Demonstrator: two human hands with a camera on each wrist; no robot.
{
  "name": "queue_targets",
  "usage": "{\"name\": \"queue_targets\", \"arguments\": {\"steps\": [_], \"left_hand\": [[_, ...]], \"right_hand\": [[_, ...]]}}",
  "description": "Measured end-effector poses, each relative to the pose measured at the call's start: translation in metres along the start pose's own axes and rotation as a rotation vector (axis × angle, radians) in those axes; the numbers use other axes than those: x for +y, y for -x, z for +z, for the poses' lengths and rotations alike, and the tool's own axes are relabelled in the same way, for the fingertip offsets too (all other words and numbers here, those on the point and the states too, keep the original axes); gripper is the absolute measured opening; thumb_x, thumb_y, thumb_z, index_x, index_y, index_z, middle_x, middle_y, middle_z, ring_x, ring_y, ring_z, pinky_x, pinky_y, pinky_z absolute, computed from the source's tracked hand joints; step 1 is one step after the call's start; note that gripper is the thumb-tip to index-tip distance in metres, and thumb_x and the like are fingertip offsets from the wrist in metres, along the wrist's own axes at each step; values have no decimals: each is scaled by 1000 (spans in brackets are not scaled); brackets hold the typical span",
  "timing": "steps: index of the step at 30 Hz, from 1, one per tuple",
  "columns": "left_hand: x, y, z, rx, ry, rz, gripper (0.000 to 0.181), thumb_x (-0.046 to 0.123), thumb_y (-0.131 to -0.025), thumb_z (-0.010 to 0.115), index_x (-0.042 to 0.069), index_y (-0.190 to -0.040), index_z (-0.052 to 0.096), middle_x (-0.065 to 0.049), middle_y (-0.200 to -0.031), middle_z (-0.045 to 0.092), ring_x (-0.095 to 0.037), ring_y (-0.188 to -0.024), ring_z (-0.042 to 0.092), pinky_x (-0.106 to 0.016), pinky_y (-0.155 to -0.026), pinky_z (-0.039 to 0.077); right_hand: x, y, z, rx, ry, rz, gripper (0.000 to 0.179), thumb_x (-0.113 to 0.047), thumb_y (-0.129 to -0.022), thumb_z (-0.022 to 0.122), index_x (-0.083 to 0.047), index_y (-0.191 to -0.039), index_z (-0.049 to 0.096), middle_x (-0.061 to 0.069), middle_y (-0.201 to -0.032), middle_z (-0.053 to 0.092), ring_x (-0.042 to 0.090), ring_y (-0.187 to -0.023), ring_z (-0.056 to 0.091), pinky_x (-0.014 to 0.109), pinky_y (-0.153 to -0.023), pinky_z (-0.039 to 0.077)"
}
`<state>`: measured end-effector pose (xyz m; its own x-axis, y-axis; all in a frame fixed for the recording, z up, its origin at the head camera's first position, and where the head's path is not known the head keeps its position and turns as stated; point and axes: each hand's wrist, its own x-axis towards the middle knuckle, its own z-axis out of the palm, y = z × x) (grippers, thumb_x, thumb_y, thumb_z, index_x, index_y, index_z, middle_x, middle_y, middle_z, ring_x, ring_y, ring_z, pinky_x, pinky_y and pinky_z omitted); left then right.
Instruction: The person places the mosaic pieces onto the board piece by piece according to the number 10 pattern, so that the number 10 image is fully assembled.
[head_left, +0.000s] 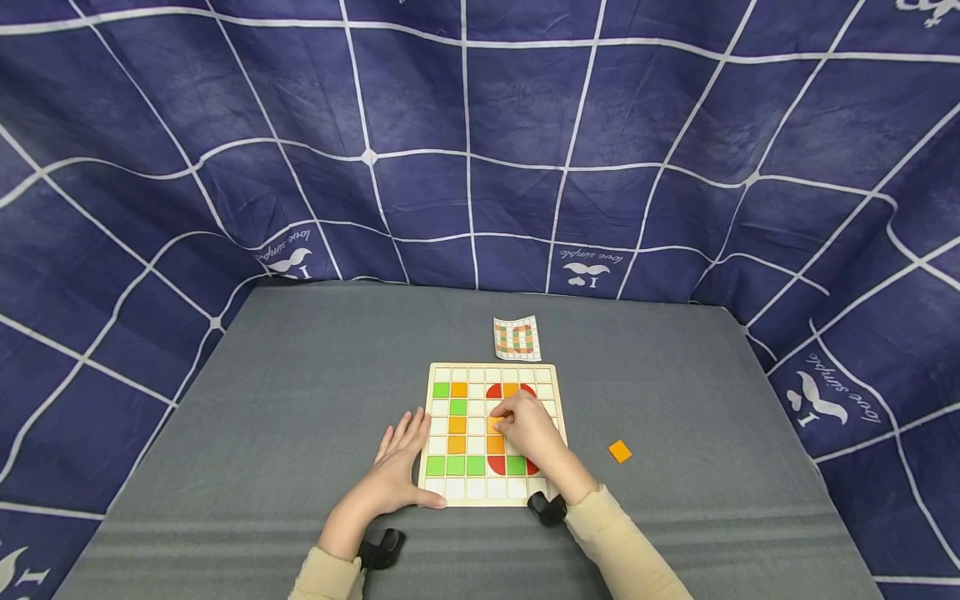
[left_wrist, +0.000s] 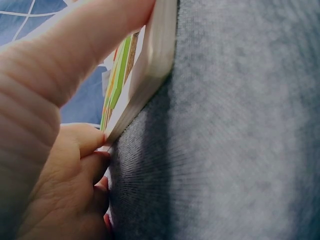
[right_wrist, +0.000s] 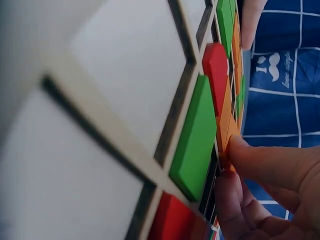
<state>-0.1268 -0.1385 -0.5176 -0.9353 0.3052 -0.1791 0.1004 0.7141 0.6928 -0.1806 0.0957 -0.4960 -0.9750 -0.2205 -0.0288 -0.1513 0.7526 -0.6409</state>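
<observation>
A wooden grid board [head_left: 476,503] lies on the table with green, orange and red tiles set in several of its white squares. Thumb and fingertips of my right hand [head_left: 531,429] pinch an orange tile [head_left: 494,425] over the board's middle column; the right wrist view shows the tile's orange edge [right_wrist: 232,131] between them. That hand hides part of the board's right side. My left hand [head_left: 396,475] rests at the board's left edge, fingers spread and fairly straight, thumb at the near left corner. Beside the right fingers lies a green square tile [right_wrist: 194,140].
A small printed card [head_left: 517,340] with a coloured grid pattern lies just behind the board. One loose orange tile [head_left: 619,452] sits on the grey table cover [head_left: 697,400] to the right. A blue curtain with white lines [head_left: 517,100] hangs behind and at both sides.
</observation>
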Motion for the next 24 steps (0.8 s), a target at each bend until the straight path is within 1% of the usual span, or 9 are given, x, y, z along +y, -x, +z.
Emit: {"name": "queue_targets", "arguments": {"steps": [5, 9, 12, 16, 19, 24], "left_hand": [[-1, 0, 0, 0, -2, 4, 132, 32, -53, 97, 0, -156, 20, -17, -165, 11, -37, -153, 4, -55, -122, -1], [-2, 0, 0, -1, -5, 11, 132, 33, -54, 97, 0, -156, 20, -17, -165, 10, -37, -153, 4, -55, -122, -1], [-2, 0, 0, -1, -11, 15, 132, 33, -54, 97, 0, -156, 19, -17, -165, 11, -37, -153, 4, -55, -122, -1], [-2, 0, 0, 0, -11, 18, 133, 33, -53, 97, 0, -156, 20, -17, -165, 11, -37, -153, 4, -56, -122, 0], [-2, 0, 0, 2, -9, 20, 133, 33, -53, 97, -1, -156, 20, -17, -165, 11, -37, -153, 4, -56, -122, 0], [-2, 0, 0, 0, -7, 21, 132, 33, -53, 97, -1, -155, 20, -17, -165, 11, -37, -153, 4, -56, -122, -1]], "right_hand": [[-2, 2, 1, 8, 17, -13, 12, -4, -81, 77, -7, -93, 77, 2, -85, 58, 9, -71, 51, 19, -63, 44], [-2, 4, -1, 15, -2, 7, 15, -5, -82, 78, -6, -96, 76, 2, -86, 59, 9, -73, 54, 20, -66, 47], [0, 5, -4, 37, -22, 20, 15, -8, -83, 77, -6, -98, 75, 2, -88, 61, 9, -75, 56, 20, -67, 48], [5, 8, -13, 69, -56, 39, 16, -10, -86, 75, -5, -101, 75, 4, -91, 64, 11, -77, 59, 24, -69, 51], [11, 11, -20, 88, -78, 64, 19, -10, -86, 74, -5, -104, 75, 5, -93, 66, 13, -78, 63, 29, -71, 54], [25, 17, -35, 118, -85, 124, 21, -12, -86, 75, -6, -106, 74, 5, -95, 66, 15, -80, 65, 32, -73, 55]]}}
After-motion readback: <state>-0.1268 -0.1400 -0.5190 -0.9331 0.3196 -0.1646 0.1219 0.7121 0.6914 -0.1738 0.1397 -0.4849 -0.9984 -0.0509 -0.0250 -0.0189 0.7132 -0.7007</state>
